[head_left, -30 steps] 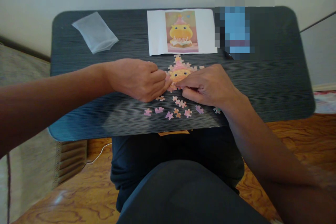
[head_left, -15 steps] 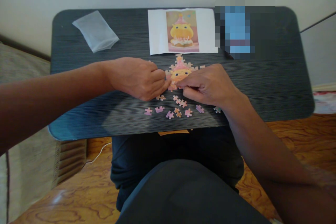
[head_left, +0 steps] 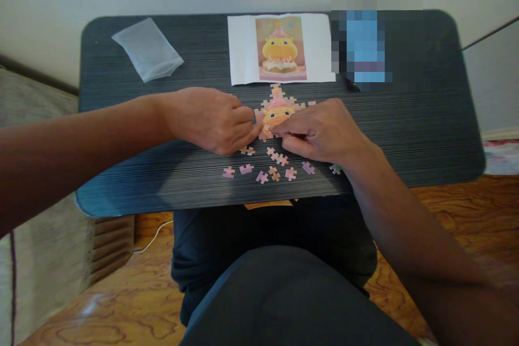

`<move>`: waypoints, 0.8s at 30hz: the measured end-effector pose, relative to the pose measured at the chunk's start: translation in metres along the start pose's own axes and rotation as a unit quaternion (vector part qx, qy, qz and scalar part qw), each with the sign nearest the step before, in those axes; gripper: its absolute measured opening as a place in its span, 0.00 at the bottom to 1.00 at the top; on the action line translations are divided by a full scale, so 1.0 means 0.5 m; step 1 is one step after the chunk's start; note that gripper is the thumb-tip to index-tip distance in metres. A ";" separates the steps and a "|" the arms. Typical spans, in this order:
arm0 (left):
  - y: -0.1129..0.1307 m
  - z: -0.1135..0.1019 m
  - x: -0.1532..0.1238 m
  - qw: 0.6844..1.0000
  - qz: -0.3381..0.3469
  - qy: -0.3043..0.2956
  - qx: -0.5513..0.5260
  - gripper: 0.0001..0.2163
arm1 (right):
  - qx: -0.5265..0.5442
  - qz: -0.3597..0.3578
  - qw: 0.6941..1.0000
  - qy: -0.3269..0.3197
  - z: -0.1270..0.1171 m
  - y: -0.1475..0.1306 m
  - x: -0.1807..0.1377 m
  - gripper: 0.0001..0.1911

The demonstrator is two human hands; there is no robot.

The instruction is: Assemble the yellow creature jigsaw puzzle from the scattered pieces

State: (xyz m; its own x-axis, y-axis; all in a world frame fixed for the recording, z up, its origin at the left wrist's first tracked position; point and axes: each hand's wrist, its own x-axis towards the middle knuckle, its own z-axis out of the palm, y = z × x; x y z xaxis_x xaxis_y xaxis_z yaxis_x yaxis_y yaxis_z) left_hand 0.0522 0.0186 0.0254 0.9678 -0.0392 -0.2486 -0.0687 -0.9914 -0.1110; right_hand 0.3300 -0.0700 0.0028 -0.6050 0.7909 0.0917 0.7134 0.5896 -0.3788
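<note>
A partly joined jigsaw puzzle [head_left: 277, 104], showing a yellow cartoon figure with a pink hat, lies flat between my hands. My left hand [head_left: 214, 121] is closed, its curled fingers touching the puzzle's lower left edge. From the other side my right hand [head_left: 320, 131] lies over the puzzle's right part, index fingertip on its lower middle and the other fingers bent under. Both hands hide parts of the puzzle, and any small piece under the fingertips is out of sight. Several loose jigsaw pieces [head_left: 291, 173] are scattered nearer to me, some pink, some purple.
Behind the puzzle lies a white sheet with a printed picture [head_left: 280, 48] of the figure. A clear plastic bag [head_left: 148, 50] is at the back left of the dark table [head_left: 425, 135]. A blurred-out blue item [head_left: 365, 46] sits at the back right. My lap is below the front edge.
Both hands stay in nearly the same place at the puzzle. The whole view has shifted very slightly; no piece has visibly moved.
</note>
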 end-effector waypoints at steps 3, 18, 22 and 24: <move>0.001 0.000 0.000 1.000 0.005 -0.013 0.010 0.26 | -0.009 -0.002 1.000 -0.001 0.000 -0.001 0.000 0.19; 0.007 -0.012 0.010 0.997 0.010 -0.054 0.050 0.24 | -0.083 -0.058 0.995 -0.004 0.009 -0.019 -0.005 0.21; 0.013 -0.019 0.010 0.996 0.007 -0.063 0.059 0.24 | -0.075 -0.070 0.995 0.019 0.013 -0.015 -0.002 0.20; 0.014 -0.020 0.013 0.996 0.000 -0.072 0.056 0.24 | -0.066 -0.073 0.995 0.020 0.015 -0.012 -0.001 0.20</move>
State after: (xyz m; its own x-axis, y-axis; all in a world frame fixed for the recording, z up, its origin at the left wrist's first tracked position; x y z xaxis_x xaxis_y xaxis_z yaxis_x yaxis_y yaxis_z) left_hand 0.0603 0.0101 0.0328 0.9234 -0.0123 -0.3837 -0.1028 -0.9709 -0.2163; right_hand 0.3234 -0.0754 -0.0019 -0.6932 0.6991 0.1755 0.6599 0.7135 -0.2355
